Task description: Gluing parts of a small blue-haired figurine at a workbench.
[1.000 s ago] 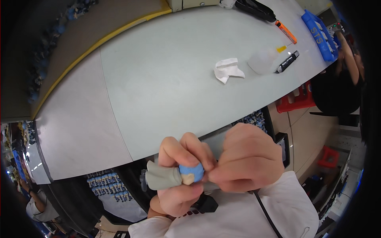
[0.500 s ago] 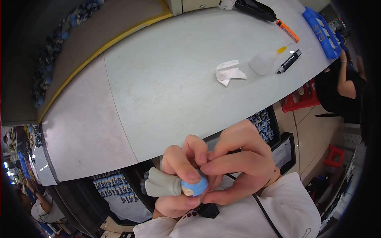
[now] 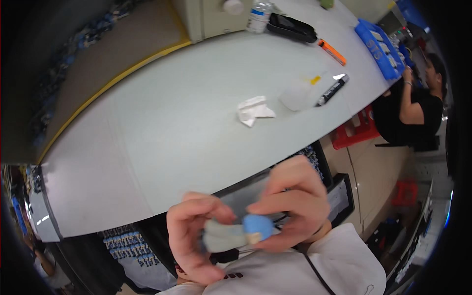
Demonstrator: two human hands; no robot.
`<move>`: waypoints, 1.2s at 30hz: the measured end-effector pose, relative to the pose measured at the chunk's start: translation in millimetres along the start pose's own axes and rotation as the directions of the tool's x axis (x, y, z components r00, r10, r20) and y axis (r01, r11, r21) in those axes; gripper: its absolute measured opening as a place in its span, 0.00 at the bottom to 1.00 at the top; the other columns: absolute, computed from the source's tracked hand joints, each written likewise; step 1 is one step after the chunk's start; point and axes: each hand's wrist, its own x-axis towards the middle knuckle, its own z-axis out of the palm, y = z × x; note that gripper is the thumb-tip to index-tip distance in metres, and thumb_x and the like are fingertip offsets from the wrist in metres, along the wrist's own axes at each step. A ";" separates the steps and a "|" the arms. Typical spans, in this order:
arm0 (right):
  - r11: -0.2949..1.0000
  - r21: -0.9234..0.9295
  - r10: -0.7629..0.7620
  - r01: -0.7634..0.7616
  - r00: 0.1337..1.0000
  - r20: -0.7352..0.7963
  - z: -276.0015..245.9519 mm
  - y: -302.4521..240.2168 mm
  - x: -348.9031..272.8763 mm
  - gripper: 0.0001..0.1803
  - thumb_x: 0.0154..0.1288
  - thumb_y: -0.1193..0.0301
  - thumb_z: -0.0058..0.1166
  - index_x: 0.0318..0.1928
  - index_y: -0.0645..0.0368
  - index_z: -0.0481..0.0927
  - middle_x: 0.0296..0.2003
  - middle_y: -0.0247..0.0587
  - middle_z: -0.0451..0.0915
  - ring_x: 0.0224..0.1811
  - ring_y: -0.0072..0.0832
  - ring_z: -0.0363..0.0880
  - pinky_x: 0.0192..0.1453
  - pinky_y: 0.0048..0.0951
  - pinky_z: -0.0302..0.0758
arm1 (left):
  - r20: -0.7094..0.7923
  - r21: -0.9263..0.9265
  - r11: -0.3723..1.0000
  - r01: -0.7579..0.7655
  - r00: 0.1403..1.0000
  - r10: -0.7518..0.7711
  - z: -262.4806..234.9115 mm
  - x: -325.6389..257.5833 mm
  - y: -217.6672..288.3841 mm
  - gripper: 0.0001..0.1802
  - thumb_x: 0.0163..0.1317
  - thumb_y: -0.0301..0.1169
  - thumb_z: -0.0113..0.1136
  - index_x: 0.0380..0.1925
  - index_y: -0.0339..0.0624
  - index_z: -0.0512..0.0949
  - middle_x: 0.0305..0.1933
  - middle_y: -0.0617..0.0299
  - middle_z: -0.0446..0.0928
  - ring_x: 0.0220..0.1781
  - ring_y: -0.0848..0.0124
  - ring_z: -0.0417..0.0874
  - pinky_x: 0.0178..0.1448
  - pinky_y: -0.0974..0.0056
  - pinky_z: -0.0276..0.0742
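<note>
My right hand [image 3: 297, 204] pinches a small figurine by its blue-haired head [image 3: 257, 227] between thumb and fingers. The figurine lies sideways, its pale grey-green caped body [image 3: 222, 237] toward the left and blurred by motion. Around that body my left hand [image 3: 189, 231] curves with thumb and fingers spread apart, not closed on it. Both hands are in front of my white top, just off the table's near edge.
On the pale table [image 3: 162, 132] lie a crumpled tissue [image 3: 254, 110], a translucent bottle [image 3: 295, 98] with a yellow tip, a black marker [image 3: 332, 90], an orange cutter [image 3: 332, 52] and a black case [image 3: 292, 28]. A tray of figurines [image 3: 130, 246] sits lower left. A co-worker [image 3: 413, 108] sits right.
My left hand has opened off the figurine, which now sits in my right fingers, slightly further right. The view has shifted, so the table things appear further left.
</note>
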 end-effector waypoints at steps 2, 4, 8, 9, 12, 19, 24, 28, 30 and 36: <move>0.999 0.020 0.030 -0.030 1.000 -0.003 -11.6 -2.5 -5.7 0.19 0.33 0.68 0.66 0.33 0.56 0.79 0.31 0.33 0.71 0.30 0.27 0.67 0.33 0.24 0.63 | 0.082 0.303 0.946 -0.118 0.992 0.097 -10.4 4.5 4.9 0.32 0.33 0.35 0.71 0.39 0.30 0.71 0.32 0.52 0.75 0.33 0.65 0.75 0.38 0.65 0.68; 0.998 0.050 0.034 -0.035 0.999 0.018 -8.9 -2.0 -3.6 0.19 0.34 0.68 0.66 0.33 0.56 0.79 0.31 0.34 0.71 0.30 0.27 0.67 0.33 0.24 0.63 | 0.145 0.533 0.835 -0.136 0.987 0.069 -14.0 3.8 19.4 0.28 0.33 0.33 0.70 0.37 0.32 0.73 0.31 0.53 0.75 0.32 0.66 0.76 0.36 0.67 0.68; 0.998 0.063 0.016 -0.023 0.994 0.107 3.4 1.6 1.4 0.18 0.35 0.65 0.66 0.30 0.56 0.79 0.31 0.34 0.70 0.30 0.27 0.67 0.33 0.24 0.63 | 0.187 0.829 0.551 -0.097 0.976 -0.109 -7.3 3.6 28.2 0.20 0.35 0.26 0.67 0.33 0.38 0.76 0.30 0.57 0.76 0.30 0.64 0.76 0.33 0.67 0.70; 0.997 0.069 0.032 -0.044 0.986 0.161 6.6 0.8 2.9 0.19 0.35 0.67 0.67 0.33 0.55 0.79 0.32 0.34 0.71 0.32 0.28 0.68 0.35 0.25 0.64 | 0.170 0.806 0.592 -0.017 0.964 -0.203 -9.4 2.1 26.5 0.19 0.36 0.26 0.66 0.33 0.38 0.76 0.30 0.57 0.76 0.30 0.64 0.76 0.33 0.66 0.70; 0.986 -0.164 -0.056 0.037 0.992 -0.115 0.8 3.4 2.4 0.23 0.39 0.61 0.65 0.34 0.62 0.76 0.36 0.38 0.69 0.39 0.30 0.68 0.43 0.29 0.64 | 0.156 0.751 0.659 0.045 0.957 -0.244 -15.3 -7.6 35.2 0.15 0.43 0.25 0.63 0.34 0.36 0.74 0.29 0.56 0.74 0.31 0.63 0.75 0.35 0.66 0.70; 0.678 -0.618 0.080 -0.397 0.877 -0.474 -47.4 89.9 16.1 0.26 0.55 0.62 0.56 0.49 0.68 0.69 0.44 0.42 0.72 0.45 0.24 0.69 0.48 0.23 0.62 | -0.019 0.779 0.620 0.093 0.992 -0.125 -73.7 -77.5 78.2 0.13 0.45 0.23 0.61 0.34 0.35 0.74 0.34 0.56 0.74 0.34 0.63 0.75 0.37 0.68 0.71; 0.812 -0.394 0.253 -0.431 0.868 -0.427 -50.5 109.1 5.4 0.21 0.56 0.61 0.55 0.40 0.70 0.75 0.33 0.35 0.73 0.31 0.18 0.66 0.36 0.16 0.63 | -0.587 0.807 0.072 0.587 0.781 0.214 -170.0 -193.4 106.1 0.11 0.45 0.24 0.61 0.33 0.37 0.77 0.31 0.55 0.77 0.31 0.65 0.77 0.35 0.67 0.72; 0.800 -0.445 0.157 -0.402 0.856 -0.492 -35.3 99.7 10.3 0.18 0.57 0.63 0.54 0.36 0.69 0.76 0.29 0.32 0.72 0.29 0.16 0.64 0.33 0.14 0.61 | -0.735 0.454 -0.041 0.890 0.400 0.548 -290.8 -330.6 114.5 0.13 0.45 0.27 0.62 0.34 0.37 0.78 0.28 0.54 0.78 0.28 0.65 0.80 0.33 0.66 0.73; 0.782 -0.472 0.121 -0.407 0.842 -0.525 -33.3 98.7 10.4 0.17 0.57 0.63 0.53 0.36 0.67 0.76 0.28 0.30 0.72 0.28 0.15 0.64 0.32 0.14 0.60 | -0.756 0.309 -0.113 0.944 0.316 0.573 -332.2 -372.6 113.0 0.13 0.44 0.28 0.63 0.33 0.38 0.78 0.28 0.53 0.79 0.29 0.64 0.80 0.34 0.65 0.74; 0.818 -0.234 0.331 -0.525 0.764 -0.554 -32.0 94.9 13.8 0.20 0.57 0.62 0.53 0.41 0.67 0.76 0.27 0.29 0.72 0.26 0.13 0.62 0.30 0.13 0.58 | -0.835 0.041 -0.108 0.993 0.093 0.542 -391.9 -404.3 94.4 0.15 0.41 0.31 0.65 0.31 0.38 0.79 0.29 0.52 0.79 0.32 0.60 0.80 0.37 0.62 0.74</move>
